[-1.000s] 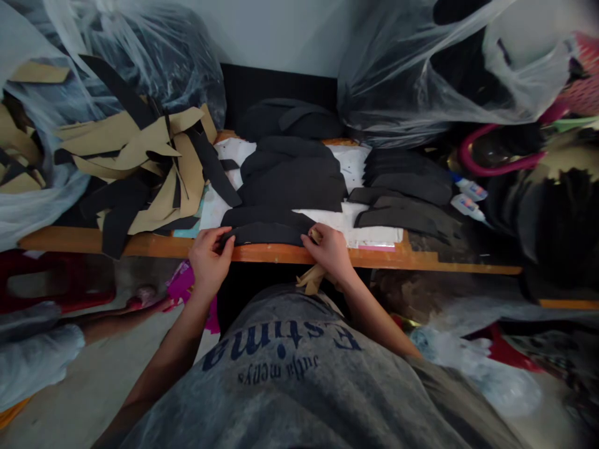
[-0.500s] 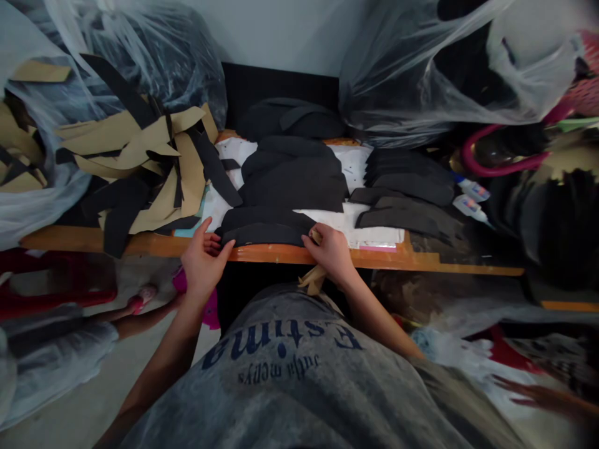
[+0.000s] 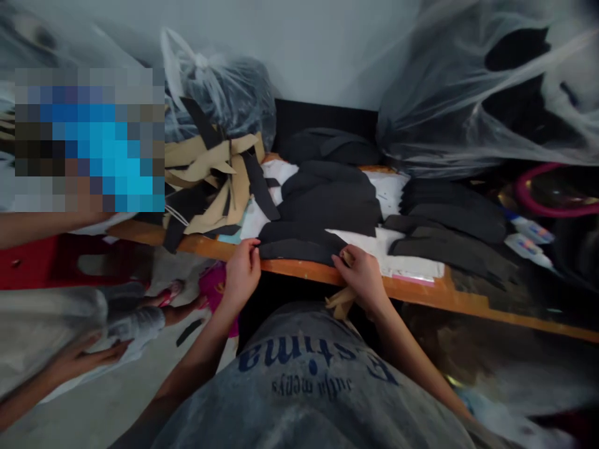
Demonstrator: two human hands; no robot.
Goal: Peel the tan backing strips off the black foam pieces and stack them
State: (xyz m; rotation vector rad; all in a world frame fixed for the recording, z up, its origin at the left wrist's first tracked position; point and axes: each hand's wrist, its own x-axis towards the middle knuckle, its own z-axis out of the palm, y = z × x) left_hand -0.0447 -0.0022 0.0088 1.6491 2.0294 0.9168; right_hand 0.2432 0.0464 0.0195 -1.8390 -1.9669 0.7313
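Observation:
A curved black strip (image 3: pixel 299 249) lies along the front edge of the table, against other flat black pieces. My left hand (image 3: pixel 242 271) is at its left end, thumb and fingers closed together on the tip. At the right end, my right hand (image 3: pixel 362 273) pinches the strip, with a small tan scrap showing at its fingers. Behind the strip spreads a layered pile of black pieces (image 3: pixel 332 196). White paper (image 3: pixel 412 262) lies partly beneath them. A tan strip (image 3: pixel 341 302) hangs below my right hand by my shirt.
Tan and black offcuts (image 3: pixel 224 181) are heaped on the left. More black pieces (image 3: pixel 458 212) lie on the right near small white bottles (image 3: pixel 528 246). Plastic bags (image 3: pixel 229 93) stand behind. At left, another person's arm (image 3: pixel 51 227) reaches by the table; another hand (image 3: pixel 93 355) shows lower down.
The view has turned left, so the table sits farther right. My left hand's spread fingers have closed at the strip's end. A person's arm has appeared on the left. My right hand keeps its pinch.

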